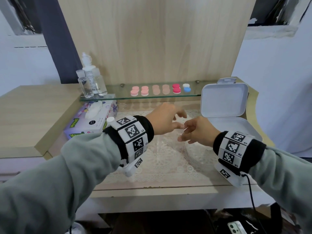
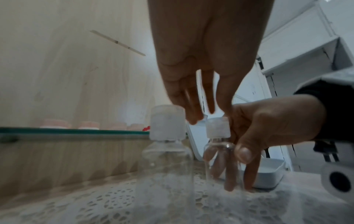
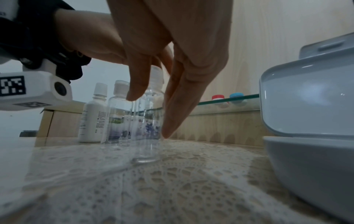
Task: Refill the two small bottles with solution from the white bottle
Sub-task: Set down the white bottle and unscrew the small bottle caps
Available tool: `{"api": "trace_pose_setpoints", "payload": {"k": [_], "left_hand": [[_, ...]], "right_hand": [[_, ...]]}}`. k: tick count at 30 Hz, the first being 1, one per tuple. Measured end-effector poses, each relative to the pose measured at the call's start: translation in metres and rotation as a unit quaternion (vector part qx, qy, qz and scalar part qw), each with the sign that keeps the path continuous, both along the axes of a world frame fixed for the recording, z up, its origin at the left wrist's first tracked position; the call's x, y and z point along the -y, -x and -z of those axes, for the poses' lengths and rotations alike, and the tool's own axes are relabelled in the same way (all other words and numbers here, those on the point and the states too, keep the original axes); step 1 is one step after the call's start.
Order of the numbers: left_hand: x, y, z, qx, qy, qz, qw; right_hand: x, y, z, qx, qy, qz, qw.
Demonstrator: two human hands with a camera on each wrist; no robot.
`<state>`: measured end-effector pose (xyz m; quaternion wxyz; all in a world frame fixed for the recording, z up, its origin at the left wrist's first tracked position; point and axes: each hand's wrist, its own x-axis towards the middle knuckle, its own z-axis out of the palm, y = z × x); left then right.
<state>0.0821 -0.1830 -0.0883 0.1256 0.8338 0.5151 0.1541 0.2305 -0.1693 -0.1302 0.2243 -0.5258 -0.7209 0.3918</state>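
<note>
My right hand (image 3: 162, 50) reaches down over a small clear bottle (image 3: 148, 121) that stands upright on the lace mat (image 3: 172, 181) covering the table. My thumb (image 3: 137, 84) hangs in front of the bottle's shoulder and a long finger (image 3: 176, 106) runs down its right side; whether my grip is actually touching the bottle I cannot tell. Just behind this bottle to its left stands a second clear bottle (image 3: 118, 109) with a pale cap, and left of that the white bottle (image 3: 93, 115). My left hand (image 3: 91, 44) comes in above them. Right of the bottle, well apart, sits an open grey box (image 3: 310, 121). Behind it runs a glass shelf (image 3: 210, 102) carrying a red case (image 3: 218, 97) and a blue case (image 3: 236, 95).
</note>
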Motion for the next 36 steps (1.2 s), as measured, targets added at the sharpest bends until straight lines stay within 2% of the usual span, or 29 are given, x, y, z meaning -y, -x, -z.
{"api": "trace_pose_setpoints", "payload": {"k": [2, 6, 9, 11, 17, 21, 23, 27, 32, 36], "left_hand": [[0.0, -0.001, -0.002, -0.008, 0.013, 0.015, 1.0], [-0.002, -0.001, -0.003, -0.046, -0.011, -0.024, 0.999], [0.0, -0.002, -0.004, -0.028, 0.004, 0.009, 1.0], [0.001, -0.003, -0.002, -0.05, 0.021, 0.023, 0.998], [0.0, -0.003, 0.004, -0.067, 0.008, -0.02, 0.998], [0.004, -0.001, -0.002, -0.04, 0.002, 0.037, 0.998], [0.003, -0.001, -0.003, -0.06, 0.006, 0.054, 0.997], [-0.001, -0.003, 0.0, -0.074, 0.012, 0.017, 0.997], [-0.005, -0.006, 0.008, -0.103, -0.03, -0.035, 0.994], [-0.003, -0.006, 0.002, -0.054, -0.07, -0.063, 0.994]], "right_hand": [[0.0, 0.0, 0.001, -0.004, 0.002, 0.005, 1.0], [0.001, 0.001, 0.001, -0.001, -0.001, -0.005, 1.0], [0.002, 0.001, 0.001, -0.009, 0.005, 0.004, 1.0], [0.001, 0.001, 0.001, -0.013, 0.008, 0.008, 1.0], [0.002, 0.0, 0.0, -0.006, 0.017, 0.006, 1.0], [0.002, 0.0, -0.001, -0.007, 0.013, 0.012, 1.0], [0.002, 0.0, 0.0, -0.006, 0.013, 0.009, 1.0], [0.002, 0.0, 0.0, -0.002, 0.012, 0.008, 1.0], [0.002, 0.0, 0.001, 0.013, 0.001, 0.002, 1.0], [0.001, 0.0, 0.001, 0.014, 0.002, 0.009, 1.0]]}}
